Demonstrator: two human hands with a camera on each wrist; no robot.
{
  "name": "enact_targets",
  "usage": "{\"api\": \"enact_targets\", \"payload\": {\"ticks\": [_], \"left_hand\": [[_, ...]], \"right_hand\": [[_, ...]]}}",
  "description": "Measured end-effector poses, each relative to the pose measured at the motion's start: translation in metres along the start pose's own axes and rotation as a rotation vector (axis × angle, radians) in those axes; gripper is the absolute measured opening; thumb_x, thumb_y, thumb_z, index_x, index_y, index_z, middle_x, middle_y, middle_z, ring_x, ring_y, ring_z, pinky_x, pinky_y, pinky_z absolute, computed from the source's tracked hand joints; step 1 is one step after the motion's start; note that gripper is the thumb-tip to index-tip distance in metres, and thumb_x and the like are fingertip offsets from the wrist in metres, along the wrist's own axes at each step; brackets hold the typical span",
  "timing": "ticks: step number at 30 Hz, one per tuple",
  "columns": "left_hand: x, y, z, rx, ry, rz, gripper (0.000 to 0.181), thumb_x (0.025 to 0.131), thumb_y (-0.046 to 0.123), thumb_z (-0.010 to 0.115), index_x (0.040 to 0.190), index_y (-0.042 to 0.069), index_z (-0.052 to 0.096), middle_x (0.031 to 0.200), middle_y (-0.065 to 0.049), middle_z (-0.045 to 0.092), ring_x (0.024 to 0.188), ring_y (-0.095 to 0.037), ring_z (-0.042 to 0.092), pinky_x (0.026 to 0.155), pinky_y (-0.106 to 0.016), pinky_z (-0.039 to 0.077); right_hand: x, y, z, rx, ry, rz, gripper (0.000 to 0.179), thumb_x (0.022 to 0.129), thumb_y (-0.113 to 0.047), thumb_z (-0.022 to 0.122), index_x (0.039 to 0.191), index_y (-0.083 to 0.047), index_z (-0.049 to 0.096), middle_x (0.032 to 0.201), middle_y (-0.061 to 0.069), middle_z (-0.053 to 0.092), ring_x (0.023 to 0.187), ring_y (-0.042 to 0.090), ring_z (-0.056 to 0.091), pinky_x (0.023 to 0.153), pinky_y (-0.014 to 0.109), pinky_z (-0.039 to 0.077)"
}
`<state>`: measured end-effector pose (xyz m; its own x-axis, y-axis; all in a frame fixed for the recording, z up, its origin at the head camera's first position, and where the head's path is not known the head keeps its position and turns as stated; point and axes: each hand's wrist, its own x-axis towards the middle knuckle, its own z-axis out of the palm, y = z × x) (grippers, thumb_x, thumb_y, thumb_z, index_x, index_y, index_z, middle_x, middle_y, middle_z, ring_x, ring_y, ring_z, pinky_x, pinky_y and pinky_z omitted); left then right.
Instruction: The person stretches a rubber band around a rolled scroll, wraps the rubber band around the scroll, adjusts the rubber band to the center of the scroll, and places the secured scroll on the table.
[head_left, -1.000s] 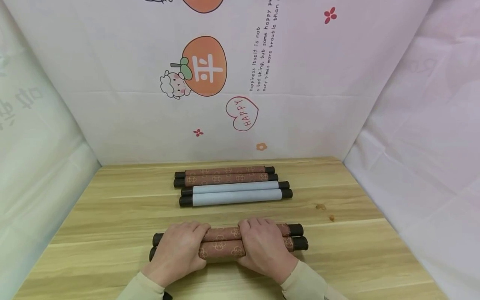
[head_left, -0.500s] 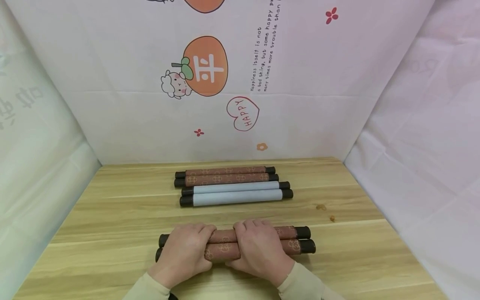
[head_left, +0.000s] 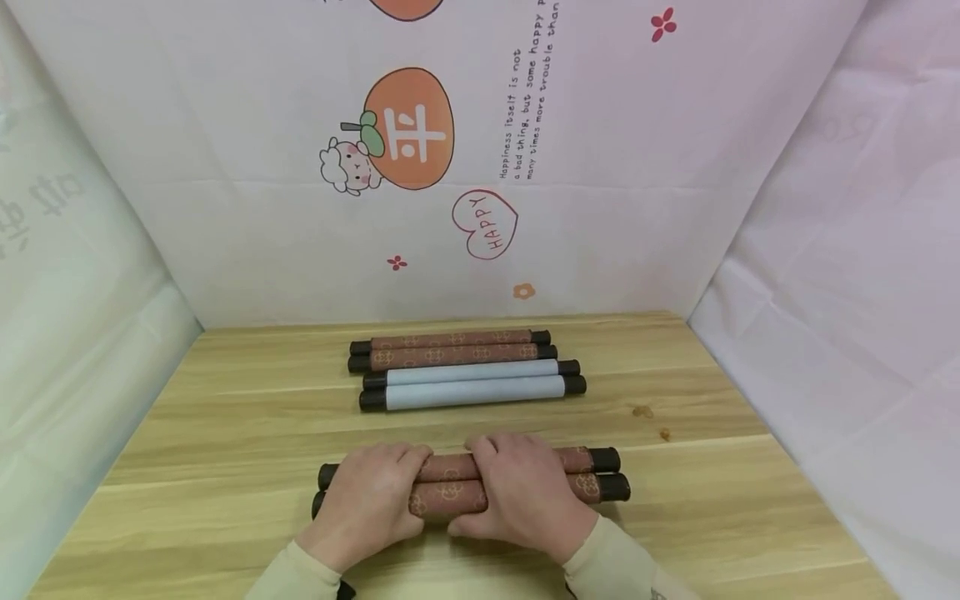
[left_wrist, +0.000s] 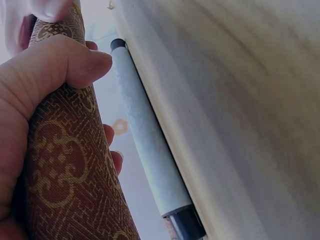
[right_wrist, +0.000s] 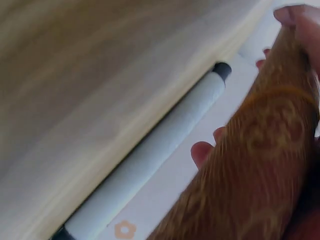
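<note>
Two brown scrolls with gold flower patterns and black end knobs lie side by side near the front; the nearer scroll point(head_left: 448, 497) and the farther scroll point(head_left: 450, 468) run crosswise. My left hand point(head_left: 367, 500) grips the pair left of the middle. Right of the middle, my right hand point(head_left: 528, 496) holds both, fingers over the far side and thumb on the near side. In the left wrist view, the left thumb point(left_wrist: 87, 65) presses on the brocade. A yellow band point(right_wrist: 280, 91) circles the scroll in the right wrist view. Palms hide parts of the scrolls.
Behind lie two more brown scrolls point(head_left: 453, 357) and two pale blue scrolls point(head_left: 474, 392), parallel on the wooden table point(head_left: 247, 400). Small brown marks point(head_left: 642, 412) show at the right. A white printed cloth point(head_left: 600, 167) rises behind the table and along both sides.
The two held brown scrolls have shifted slightly to the right. My left hand has moved right with them, nearer my right hand. The back scrolls stay put.
</note>
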<state>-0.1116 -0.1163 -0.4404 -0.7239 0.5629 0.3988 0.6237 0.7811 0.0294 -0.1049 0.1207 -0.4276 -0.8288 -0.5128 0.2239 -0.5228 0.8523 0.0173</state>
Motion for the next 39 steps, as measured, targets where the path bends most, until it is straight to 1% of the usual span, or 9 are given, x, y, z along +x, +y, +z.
{"api": "enact_targets", "payload": {"ticks": [3, 5, 10, 14, 20, 24, 31, 34, 39], "left_hand": [[0.001, -0.003, -0.002, 0.007, 0.002, -0.013, 0.066, 0.055, 0.032, 0.089, 0.116, 0.011, 0.072, 0.098, 0.0, 0.074, 0.084, -0.016, 0.07, 0.07, -0.039, 0.059], [0.002, -0.006, -0.003, 0.007, -0.001, -0.024, 0.066, 0.055, 0.031, 0.089, 0.116, 0.011, 0.072, 0.098, 0.0, 0.074, 0.085, -0.015, 0.07, 0.071, -0.039, 0.059], [0.002, -0.01, -0.005, 0.015, 0.003, -0.032, 0.068, 0.054, 0.031, 0.088, 0.117, 0.01, 0.073, 0.099, -0.001, 0.075, 0.087, -0.017, 0.071, 0.074, -0.04, 0.06], [0.003, -0.011, -0.005, 0.015, 0.019, -0.021, 0.069, 0.053, 0.031, 0.088, 0.117, 0.01, 0.072, 0.1, -0.001, 0.075, 0.086, -0.018, 0.071, 0.074, -0.04, 0.061], [0.006, -0.01, -0.006, 0.018, 0.035, -0.009, 0.068, 0.052, 0.03, 0.088, 0.115, 0.011, 0.073, 0.099, -0.001, 0.075, 0.086, -0.018, 0.072, 0.074, -0.042, 0.06], [0.006, -0.007, -0.006, 0.036, 0.06, 0.006, 0.068, 0.05, 0.03, 0.089, 0.113, 0.01, 0.073, 0.097, -0.001, 0.074, 0.085, -0.019, 0.072, 0.073, -0.043, 0.06], [0.006, -0.003, -0.006, 0.055, 0.089, 0.018, 0.069, 0.049, 0.031, 0.09, 0.112, 0.01, 0.074, 0.096, -0.002, 0.075, 0.085, -0.02, 0.072, 0.07, -0.043, 0.058], [0.007, -0.002, -0.006, 0.059, 0.093, 0.017, 0.068, 0.049, 0.032, 0.09, 0.112, 0.011, 0.074, 0.096, -0.002, 0.075, 0.085, -0.02, 0.072, 0.07, -0.042, 0.058], [0.006, -0.001, -0.007, 0.059, 0.089, 0.015, 0.069, 0.05, 0.033, 0.091, 0.112, 0.011, 0.074, 0.097, -0.003, 0.075, 0.086, -0.021, 0.072, 0.07, -0.043, 0.058]], "right_hand": [[0.0, 0.009, -0.007, 0.059, -0.031, 0.021, 0.105, 0.063, -0.087, 0.075, 0.138, -0.015, 0.058, 0.114, 0.005, 0.072, 0.101, 0.025, 0.07, 0.087, 0.048, 0.059], [-0.001, 0.015, -0.012, 0.074, -0.053, 0.04, 0.112, 0.061, -0.087, 0.077, 0.143, -0.014, 0.055, 0.121, 0.008, 0.071, 0.107, 0.028, 0.07, 0.09, 0.05, 0.058], [-0.003, 0.025, -0.018, 0.046, -0.106, 0.071, 0.115, 0.059, -0.084, 0.081, 0.146, -0.012, 0.054, 0.13, 0.011, 0.069, 0.118, 0.031, 0.067, 0.1, 0.052, 0.054], [-0.003, 0.028, -0.017, -0.007, -0.102, 0.073, 0.109, 0.06, -0.079, 0.085, 0.14, -0.011, 0.057, 0.126, 0.009, 0.071, 0.117, 0.03, 0.067, 0.103, 0.052, 0.052], [-0.003, 0.024, -0.011, -0.073, -0.011, 0.05, 0.084, 0.058, -0.068, 0.092, 0.117, -0.014, 0.063, 0.108, 0.005, 0.072, 0.102, 0.027, 0.07, 0.095, 0.049, 0.055], [-0.002, 0.019, -0.007, -0.111, 0.037, 0.031, 0.074, 0.061, -0.062, 0.091, 0.108, -0.013, 0.063, 0.1, 0.004, 0.071, 0.096, 0.025, 0.07, 0.092, 0.047, 0.056], [-0.001, 0.013, -0.002, -0.154, 0.065, 0.026, 0.074, 0.058, -0.06, 0.091, 0.106, -0.012, 0.062, 0.096, 0.003, 0.069, 0.093, 0.024, 0.07, 0.091, 0.045, 0.057], [-0.001, 0.011, -0.001, -0.156, 0.06, 0.024, 0.075, 0.058, -0.061, 0.092, 0.105, -0.012, 0.062, 0.096, 0.004, 0.069, 0.092, 0.024, 0.07, 0.091, 0.045, 0.057], [-0.001, 0.009, -0.002, -0.146, 0.041, 0.023, 0.076, 0.061, -0.064, 0.09, 0.108, -0.011, 0.062, 0.098, 0.005, 0.07, 0.095, 0.024, 0.071, 0.093, 0.046, 0.056]]}}
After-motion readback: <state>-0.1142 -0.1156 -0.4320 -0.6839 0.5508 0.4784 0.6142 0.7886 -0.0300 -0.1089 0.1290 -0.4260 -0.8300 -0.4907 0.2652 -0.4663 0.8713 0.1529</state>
